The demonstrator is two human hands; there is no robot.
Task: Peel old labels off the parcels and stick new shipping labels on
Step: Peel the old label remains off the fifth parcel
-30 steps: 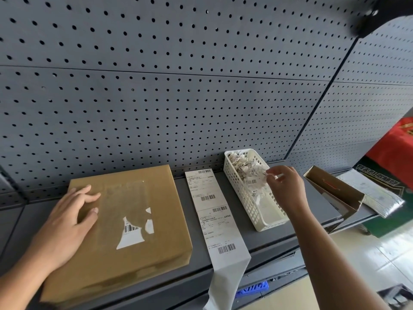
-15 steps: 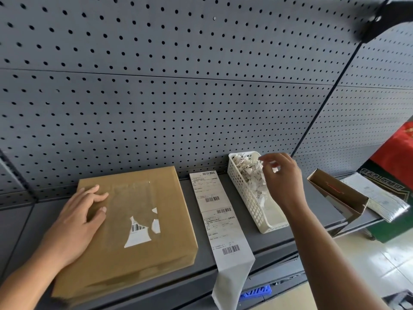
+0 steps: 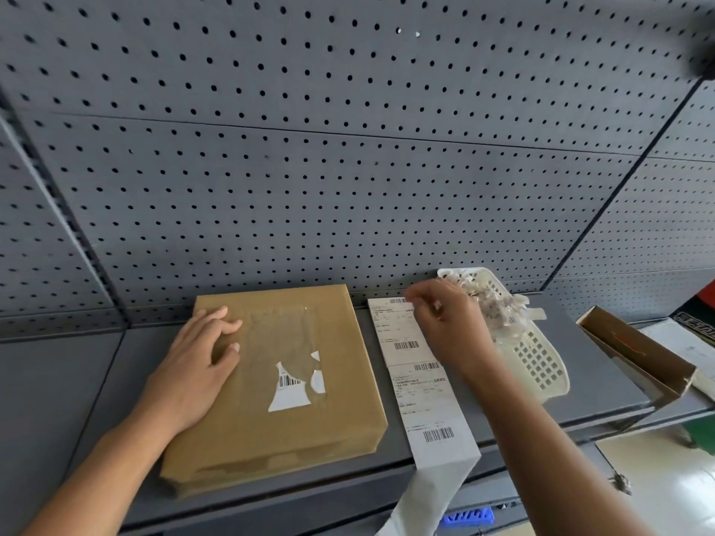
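Note:
A flat brown cardboard parcel [image 3: 278,384] lies on the grey shelf [image 3: 69,388]. Torn white remnants of an old label [image 3: 290,390], one with a barcode, still stick to its top inside a shiny patch. My left hand [image 3: 193,365] rests flat on the parcel's left part, fingers straight. A strip of new shipping labels [image 3: 419,381] lies to the right of the parcel and hangs over the shelf's front edge. My right hand [image 3: 449,326] hovers above that strip, left of the white basket [image 3: 541,361], its fingers curled; I see nothing held in them.
The white plastic basket holds several torn label scraps at its far end. An open brown carton [image 3: 634,350] and a flat white packet [image 3: 692,350] lie at the shelf's right end. Grey pegboard [image 3: 348,148] rises behind the shelf.
My right hand has drawn back from over the basket, leftwards, to above the label strip. My left hand stays flat on the parcel. The view has shifted left.

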